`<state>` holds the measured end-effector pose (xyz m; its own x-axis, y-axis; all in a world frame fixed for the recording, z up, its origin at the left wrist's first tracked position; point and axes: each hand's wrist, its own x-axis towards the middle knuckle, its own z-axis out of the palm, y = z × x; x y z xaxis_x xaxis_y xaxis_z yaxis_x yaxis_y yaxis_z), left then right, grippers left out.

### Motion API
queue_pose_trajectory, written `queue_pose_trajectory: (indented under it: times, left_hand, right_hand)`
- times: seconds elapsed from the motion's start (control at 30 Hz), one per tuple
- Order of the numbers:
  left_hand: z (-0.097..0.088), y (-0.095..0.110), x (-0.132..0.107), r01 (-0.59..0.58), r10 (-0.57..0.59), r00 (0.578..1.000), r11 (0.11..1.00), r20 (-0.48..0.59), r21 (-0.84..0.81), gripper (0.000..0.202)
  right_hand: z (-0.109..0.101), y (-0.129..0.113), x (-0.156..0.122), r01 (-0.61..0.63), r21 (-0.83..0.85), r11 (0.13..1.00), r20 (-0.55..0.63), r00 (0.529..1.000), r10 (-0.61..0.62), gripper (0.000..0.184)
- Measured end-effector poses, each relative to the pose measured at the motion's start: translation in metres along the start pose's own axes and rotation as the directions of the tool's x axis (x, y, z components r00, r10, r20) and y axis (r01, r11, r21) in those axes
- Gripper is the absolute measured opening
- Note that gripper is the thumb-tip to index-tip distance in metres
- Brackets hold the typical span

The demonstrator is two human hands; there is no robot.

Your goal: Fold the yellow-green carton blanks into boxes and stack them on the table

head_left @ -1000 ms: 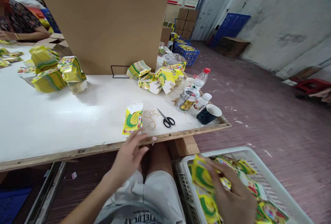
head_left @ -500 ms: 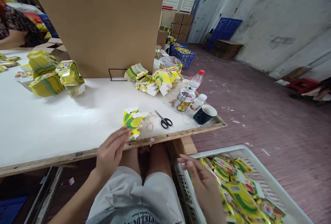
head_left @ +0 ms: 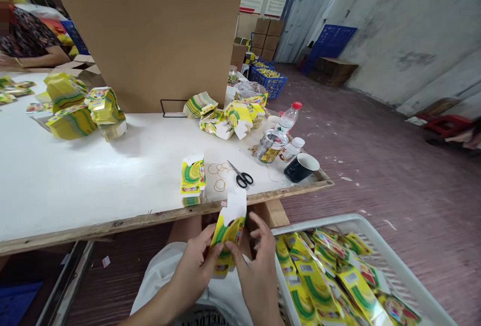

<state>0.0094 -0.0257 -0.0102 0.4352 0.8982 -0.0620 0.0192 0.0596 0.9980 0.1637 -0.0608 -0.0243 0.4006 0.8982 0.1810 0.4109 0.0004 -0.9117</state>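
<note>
A small yellow-and-green cardboard carton [head_left: 229, 228] with a white flap at its upper end is held over my lap, just off the table's front edge. My left hand [head_left: 195, 262] grips its left side with thumb and fingers. On the right side, my right hand [head_left: 258, 263] has its thumb pressed to the carton, its other fingers raised and curved beside it. A short stack of like cartons [head_left: 193, 175] lies at the table edge. To the right, a white plastic basket [head_left: 355, 219] contains many yellow cartons [head_left: 319, 286].
Scissors [head_left: 244, 179] and rubber bands [head_left: 220, 184] lie beyond my hands. A dark mug [head_left: 296, 169], a jar [head_left: 271, 148] and bottles line the right edge. Bundled cartons [head_left: 71, 115] stand at left, more near a large cardboard sheet [head_left: 150, 35]. A person [head_left: 33, 40] sits across the table.
My left hand has left the cartons on the table and moved down right to my lap. My right hand has come left from the basket. Both are now on one carton.
</note>
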Motion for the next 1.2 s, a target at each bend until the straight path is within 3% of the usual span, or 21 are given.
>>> queue_pose_trajectory:
  times: [0.03,0.1,0.2,0.37,0.47,0.57,0.67,0.77,0.83,0.87,0.93,1.0,1.07,1.2]
  left_hand:
    - [0.0,0.0,0.001,0.006,-0.006,1.0,1.0,0.016,0.011,0.038]
    - [-0.001,-0.001,0.001,-0.002,0.001,1.0,0.998,0.016,0.063,0.034]
    - [-0.005,-0.001,-0.003,0.004,-0.008,1.0,0.993,0.028,0.119,0.03]
    - [-0.01,0.002,-0.004,0.074,-0.07,0.992,0.997,0.107,-0.029,0.031]
    - [-0.014,0.002,-0.003,0.226,-0.182,0.96,0.952,0.213,-0.206,0.047]
    - [-0.013,-0.003,-0.004,0.413,-0.307,0.9,0.83,0.31,-0.376,0.054]
    - [-0.008,-0.008,-0.003,0.47,-0.316,0.877,0.721,0.362,-0.509,0.052]
    - [-0.004,-0.011,0.0,0.415,-0.277,0.908,0.692,0.314,-0.59,0.046]
    - [-0.003,-0.011,0.004,0.359,-0.281,0.933,0.71,0.224,-0.606,0.046]
    - [-0.002,-0.012,0.006,0.328,-0.29,0.943,0.729,0.163,-0.6,0.046]
    - [-0.001,-0.013,0.008,0.277,-0.297,0.953,0.786,0.055,-0.553,0.049]
    - [0.001,-0.015,0.01,0.255,-0.283,0.959,0.832,0.017,-0.494,0.053]
    - [0.002,-0.016,0.01,0.219,-0.24,0.971,0.879,0.002,-0.423,0.053]
    - [0.0,-0.012,0.005,0.095,-0.112,0.991,0.971,-0.069,-0.218,0.058]
  right_hand:
    - [0.0,0.002,-0.001,0.086,-0.097,0.992,0.0,0.996,-0.087,0.063]
    - [-0.001,0.004,0.0,0.217,-0.185,0.959,0.154,0.97,-0.189,0.059]
    - [-0.004,0.003,0.003,0.253,-0.176,0.951,0.315,0.93,-0.189,0.048]
    - [-0.004,-0.007,0.002,0.18,-0.094,0.979,0.246,0.957,-0.153,0.025]
    - [-0.004,-0.014,0.0,0.191,-0.042,0.981,0.237,0.955,-0.176,0.004]
    - [-0.007,-0.017,-0.001,0.211,-0.001,0.978,0.273,0.94,-0.203,0.019]
    - [-0.009,-0.018,-0.003,0.201,0.042,0.979,0.292,0.934,-0.204,0.026]
    - [-0.008,-0.017,-0.003,0.221,0.033,0.975,0.169,0.96,-0.223,0.013]
    - [-0.006,-0.014,-0.004,0.212,0.004,0.977,0.038,0.976,-0.212,0.03]
    - [-0.004,-0.012,-0.004,0.193,0.003,0.981,0.029,0.981,-0.193,0.035]
    - [-0.001,-0.006,-0.004,0.125,0.02,0.992,0.122,0.984,-0.126,0.021]
    - [0.001,0.0,-0.005,0.045,0.025,0.999,0.214,0.975,-0.05,0.022]
    - [0.002,0.005,-0.006,-0.01,0.019,1.0,0.183,0.983,0.006,0.031]
    - [0.001,0.008,-0.002,-0.087,0.156,0.984,0.123,0.99,0.068,0.023]
